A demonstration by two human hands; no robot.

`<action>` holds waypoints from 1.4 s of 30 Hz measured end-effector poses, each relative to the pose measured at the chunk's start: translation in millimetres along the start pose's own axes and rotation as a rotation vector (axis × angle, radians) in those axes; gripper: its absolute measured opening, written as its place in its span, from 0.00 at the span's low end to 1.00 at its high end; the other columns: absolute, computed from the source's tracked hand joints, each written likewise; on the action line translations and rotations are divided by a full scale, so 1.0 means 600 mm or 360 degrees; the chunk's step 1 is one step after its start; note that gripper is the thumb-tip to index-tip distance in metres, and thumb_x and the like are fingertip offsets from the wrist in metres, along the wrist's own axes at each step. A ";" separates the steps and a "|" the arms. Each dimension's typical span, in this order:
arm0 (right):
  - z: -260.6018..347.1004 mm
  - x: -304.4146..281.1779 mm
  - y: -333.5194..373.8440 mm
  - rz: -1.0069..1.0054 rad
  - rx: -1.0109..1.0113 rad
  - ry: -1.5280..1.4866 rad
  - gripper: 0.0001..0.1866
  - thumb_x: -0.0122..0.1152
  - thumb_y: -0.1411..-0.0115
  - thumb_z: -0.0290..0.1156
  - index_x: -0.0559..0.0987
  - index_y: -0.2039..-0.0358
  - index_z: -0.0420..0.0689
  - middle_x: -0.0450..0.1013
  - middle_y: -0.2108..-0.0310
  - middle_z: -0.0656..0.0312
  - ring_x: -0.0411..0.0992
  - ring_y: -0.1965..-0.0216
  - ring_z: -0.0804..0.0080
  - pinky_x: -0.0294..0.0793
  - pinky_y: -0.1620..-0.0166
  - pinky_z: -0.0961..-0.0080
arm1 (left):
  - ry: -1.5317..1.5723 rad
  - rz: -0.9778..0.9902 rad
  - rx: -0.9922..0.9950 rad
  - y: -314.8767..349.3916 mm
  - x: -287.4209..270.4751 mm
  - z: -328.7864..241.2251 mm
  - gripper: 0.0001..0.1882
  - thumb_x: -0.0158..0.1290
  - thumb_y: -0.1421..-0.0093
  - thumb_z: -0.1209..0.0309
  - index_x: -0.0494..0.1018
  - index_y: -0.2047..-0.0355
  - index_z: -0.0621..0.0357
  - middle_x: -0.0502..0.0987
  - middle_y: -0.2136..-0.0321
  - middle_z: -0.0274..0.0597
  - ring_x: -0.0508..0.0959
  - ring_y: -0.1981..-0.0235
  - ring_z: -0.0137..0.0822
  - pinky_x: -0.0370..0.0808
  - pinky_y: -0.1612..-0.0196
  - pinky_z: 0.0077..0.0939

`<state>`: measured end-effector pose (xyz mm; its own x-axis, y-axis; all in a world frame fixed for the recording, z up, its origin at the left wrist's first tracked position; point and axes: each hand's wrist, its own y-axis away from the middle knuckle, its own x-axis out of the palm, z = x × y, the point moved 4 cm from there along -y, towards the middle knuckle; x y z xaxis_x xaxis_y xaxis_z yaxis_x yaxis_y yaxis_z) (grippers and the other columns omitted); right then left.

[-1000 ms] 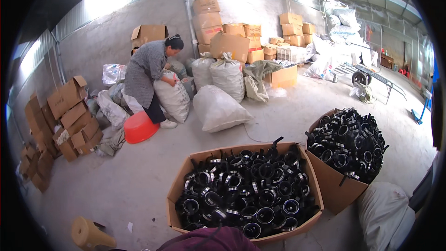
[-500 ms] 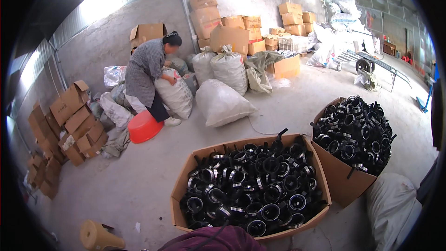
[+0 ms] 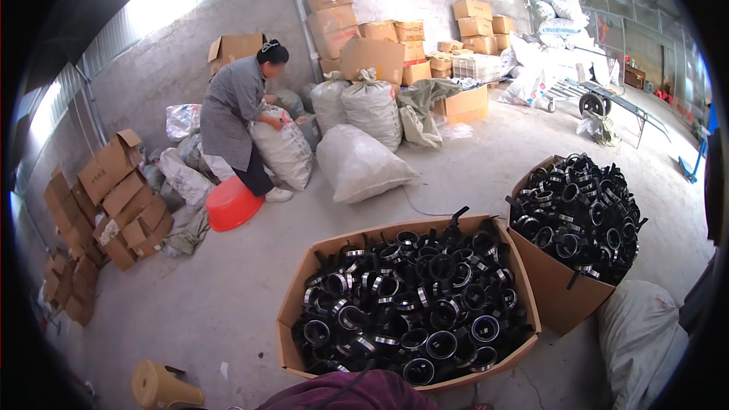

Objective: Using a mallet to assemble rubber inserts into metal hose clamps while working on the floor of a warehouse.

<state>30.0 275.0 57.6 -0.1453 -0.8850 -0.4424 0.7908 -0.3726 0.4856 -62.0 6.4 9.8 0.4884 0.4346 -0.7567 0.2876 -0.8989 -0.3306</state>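
Observation:
Neither of my hands shows in the picture. At the lower edge lies maroon cloth (image 3: pixel 357 393) of my clothing, with a thin dark cord across it. Just beyond it stands an open cardboard box (image 3: pixel 288 334), filled with black plastic rings (image 3: pixel 414 296) that have silver bands and handle-like tabs. To its right, a second cardboard box (image 3: pixel 558 305) is heaped above its rim with more such rings (image 3: pixel 581 216).
A co-worker (image 3: pixel 231 110) bends over a white woven sack (image 3: pixel 281 150) beside a red basin (image 3: pixel 233 203). A full sack (image 3: pixel 361 163) lies on the floor. A tan stool (image 3: pixel 163 385) is at lower left, a pale sack (image 3: pixel 642 342) at lower right, cartons (image 3: pixel 332 23) along the wall, a cart (image 3: pixel 607 99) at far right.
The view has shifted very slightly. The co-worker's head is raised a little, still over the sack. The boxes of rings look the same.

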 end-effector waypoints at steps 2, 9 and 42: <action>-0.015 -0.004 -0.007 0.0008 0.0024 -0.0104 0.20 0.57 0.39 0.30 0.70 0.48 0.38 0.71 0.59 0.56 0.72 0.60 0.70 0.74 0.60 0.76 | -0.0006 0.0016 -0.0010 -0.004 -0.002 -0.004 0.12 0.54 0.57 0.56 0.74 0.78 0.49 0.72 0.75 0.35 0.70 0.66 0.41 0.62 0.66 0.44; 0.008 -0.005 -0.006 -0.0043 -0.0108 0.0218 0.21 0.57 0.39 0.33 0.70 0.49 0.37 0.72 0.60 0.55 0.72 0.62 0.68 0.75 0.61 0.73 | 0.0036 0.0089 -0.0026 -0.011 0.001 -0.009 0.12 0.54 0.57 0.57 0.73 0.78 0.51 0.73 0.74 0.37 0.70 0.64 0.43 0.64 0.64 0.47; 0.041 -0.152 -0.185 -0.1146 0.0078 0.1286 0.47 0.75 0.62 0.46 0.64 0.45 0.37 0.60 0.43 0.42 0.60 0.42 0.50 0.63 0.47 0.49 | 0.0456 0.0250 -0.0321 -0.004 -0.017 0.047 0.18 0.57 0.57 0.57 0.77 0.67 0.53 0.76 0.65 0.46 0.69 0.50 0.46 0.55 0.43 0.64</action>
<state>-59.2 390.2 62.2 -0.1171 -0.0148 -0.9930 0.6490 -0.7580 -0.0653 -91.3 2.3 2.3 0.7419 0.3159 -0.5915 0.3330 -0.9392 -0.0840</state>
